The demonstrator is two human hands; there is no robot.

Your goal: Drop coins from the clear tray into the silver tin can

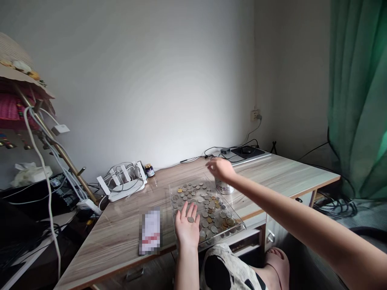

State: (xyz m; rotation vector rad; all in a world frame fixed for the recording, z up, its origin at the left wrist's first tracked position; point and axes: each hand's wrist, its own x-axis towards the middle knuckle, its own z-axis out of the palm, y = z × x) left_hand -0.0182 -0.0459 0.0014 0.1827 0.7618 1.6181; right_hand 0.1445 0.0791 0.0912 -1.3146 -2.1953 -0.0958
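At the far left of the desk (111, 241) you have a white router (127, 190) with cables looped over it, and a small dark jar (149, 170) just to its right. Nearer to you, a pixelated flat item (150, 233) lies left of the coin tray; what it is, you cannot tell.

Your left hand (186, 233) is palm up, spread wide, over the near left part of the clear tray (241, 226). One silver coin (190, 219) lies flat on the fingers, ungripped. The loose coins (212, 204), silver and some yellowish, are scattered across the tray, thickest toward its near right.

At the tray's far right stands a tin (225, 188), its top hidden behind your right hand (222, 169). That hand's fingers bend inward; whether their tips meet or hold anything, you cannot tell. Farther right lie a black mat (255, 152) and a mouse (247, 150).

The step in hand seems to be handling coins singly, the left palm serving as a rest. The next move would call for a level palm, lest the coin slide, and a fine fingertip pinch.
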